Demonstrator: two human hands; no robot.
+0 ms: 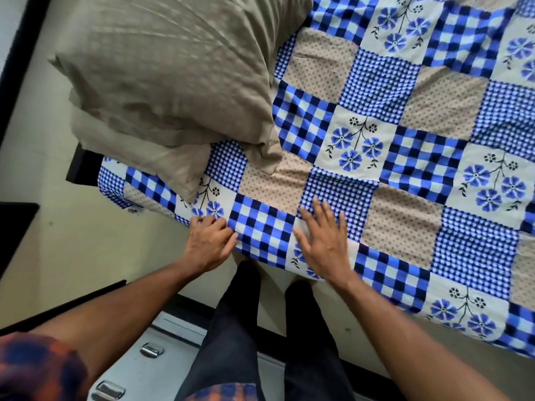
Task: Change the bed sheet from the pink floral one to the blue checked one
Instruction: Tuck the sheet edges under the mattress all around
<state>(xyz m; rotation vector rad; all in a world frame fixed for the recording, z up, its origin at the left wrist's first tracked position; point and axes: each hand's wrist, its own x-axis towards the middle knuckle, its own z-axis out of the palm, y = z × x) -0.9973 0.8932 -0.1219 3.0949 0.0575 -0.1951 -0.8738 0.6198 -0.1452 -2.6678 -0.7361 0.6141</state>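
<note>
Your blue checked patchwork cotton sheet (405, 157) already covers the bed, and no pink floral sheet is in view, so what remains looks like smoothing and tucking. Your left hand (209, 244) is curled on the sheet's near edge, just below the pillow's corner, apparently pinching the cloth, though the fingertips are partly hidden. Your right hand (324, 241) lies flat with fingers spread on the sheet, gripping nothing, further from the pillow along the same edge. Pull too hard with the left hand and, I judge, the sheet could slide under the plump beige fabric pillow (173, 76), shifting it or skewing the overhang; pressing with the right may trap a crease. Count: one sheet, one pillow, two hands.
</note>
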